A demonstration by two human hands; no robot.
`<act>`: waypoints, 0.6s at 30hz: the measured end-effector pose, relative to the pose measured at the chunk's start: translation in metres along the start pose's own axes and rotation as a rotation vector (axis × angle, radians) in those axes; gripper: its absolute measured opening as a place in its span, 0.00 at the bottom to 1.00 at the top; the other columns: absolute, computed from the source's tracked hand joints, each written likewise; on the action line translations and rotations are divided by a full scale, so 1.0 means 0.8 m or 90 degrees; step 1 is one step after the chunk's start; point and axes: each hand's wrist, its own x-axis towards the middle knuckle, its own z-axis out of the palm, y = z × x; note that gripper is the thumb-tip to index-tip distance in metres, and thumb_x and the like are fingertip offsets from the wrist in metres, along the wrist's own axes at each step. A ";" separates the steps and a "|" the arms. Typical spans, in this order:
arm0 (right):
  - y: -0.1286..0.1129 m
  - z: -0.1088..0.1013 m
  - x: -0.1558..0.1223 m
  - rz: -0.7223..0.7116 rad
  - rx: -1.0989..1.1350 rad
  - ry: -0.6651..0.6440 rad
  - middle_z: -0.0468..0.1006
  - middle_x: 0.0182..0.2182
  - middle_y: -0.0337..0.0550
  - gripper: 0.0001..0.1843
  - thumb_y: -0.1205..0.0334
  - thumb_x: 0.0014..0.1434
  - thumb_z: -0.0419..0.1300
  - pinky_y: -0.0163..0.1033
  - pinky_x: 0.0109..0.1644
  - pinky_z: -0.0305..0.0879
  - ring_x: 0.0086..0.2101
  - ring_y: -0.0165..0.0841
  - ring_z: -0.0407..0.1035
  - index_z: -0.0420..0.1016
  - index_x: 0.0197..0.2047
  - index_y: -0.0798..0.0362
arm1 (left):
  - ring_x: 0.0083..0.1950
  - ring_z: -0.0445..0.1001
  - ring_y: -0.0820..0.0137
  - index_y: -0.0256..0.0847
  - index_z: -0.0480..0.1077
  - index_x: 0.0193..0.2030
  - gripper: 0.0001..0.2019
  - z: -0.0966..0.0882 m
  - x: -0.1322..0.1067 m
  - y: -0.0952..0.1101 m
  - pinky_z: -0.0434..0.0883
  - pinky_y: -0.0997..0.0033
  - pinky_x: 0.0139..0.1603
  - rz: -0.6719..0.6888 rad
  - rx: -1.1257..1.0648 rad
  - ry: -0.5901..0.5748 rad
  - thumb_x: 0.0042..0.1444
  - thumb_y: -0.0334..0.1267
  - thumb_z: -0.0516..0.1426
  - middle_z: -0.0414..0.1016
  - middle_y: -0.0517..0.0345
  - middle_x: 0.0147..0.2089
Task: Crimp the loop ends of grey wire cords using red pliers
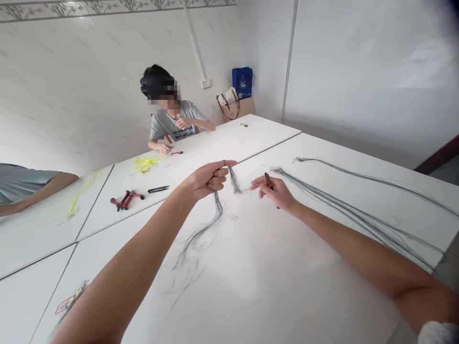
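My left hand is closed round a bundle of thin grey-green threads. A short end of the bundle sticks out past the fist, and the long loose tail trails below it onto the white table. To the right, my right hand grips a slim dark lighter-like tool with a red part; its exact kind is hard to make out. The two hands are apart, with the bundle's short end between them. Small brownish bits lie on the table just below.
More thread bundles stretch across the right side. Red-handled pliers and black thread snips lie at left, near yellow threads. A co-worker sits across the table; another person's arm rests at far left.
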 end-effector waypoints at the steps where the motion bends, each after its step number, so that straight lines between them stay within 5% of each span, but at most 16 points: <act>1: -0.019 0.018 0.000 0.032 0.121 -0.041 0.82 0.44 0.49 0.16 0.57 0.66 0.54 0.38 0.33 0.65 0.31 0.32 0.73 0.76 0.52 0.53 | 0.17 0.40 0.81 0.33 0.72 0.51 0.11 0.008 -0.001 0.003 0.44 0.83 0.14 0.014 -0.029 -0.008 0.69 0.31 0.50 0.43 0.72 0.23; 5: -0.072 0.080 0.000 0.101 0.429 -0.246 0.81 0.37 0.46 0.21 0.56 0.64 0.59 0.37 0.33 0.62 0.30 0.31 0.68 0.73 0.59 0.51 | 0.15 0.44 0.81 0.33 0.71 0.53 0.11 0.028 -0.006 0.012 0.47 0.83 0.12 0.039 -0.079 -0.008 0.69 0.30 0.51 0.46 0.73 0.21; 8: -0.084 0.098 -0.007 0.097 0.546 -0.359 0.79 0.38 0.45 0.16 0.53 0.65 0.61 0.38 0.35 0.62 0.27 0.27 0.61 0.75 0.53 0.51 | 0.14 0.44 0.82 0.32 0.71 0.52 0.11 0.025 -0.015 0.023 0.47 0.83 0.12 0.086 -0.091 0.028 0.70 0.29 0.49 0.47 0.74 0.20; 12: -0.084 0.080 -0.031 0.093 0.484 -0.422 0.75 0.33 0.42 0.09 0.56 0.67 0.60 0.37 0.37 0.61 0.29 0.27 0.61 0.74 0.39 0.53 | 0.13 0.43 0.82 0.34 0.70 0.46 0.10 0.003 -0.034 0.049 0.43 0.83 0.12 0.150 -0.112 0.104 0.71 0.28 0.48 0.46 0.75 0.18; 18: -0.078 0.026 -0.079 0.142 0.267 -0.429 0.76 0.32 0.43 0.13 0.56 0.69 0.56 0.39 0.40 0.61 0.32 0.30 0.64 0.72 0.35 0.53 | 0.12 0.44 0.83 0.35 0.69 0.44 0.10 -0.036 -0.056 0.080 0.41 0.82 0.12 0.224 -0.155 0.182 0.71 0.26 0.48 0.43 0.75 0.18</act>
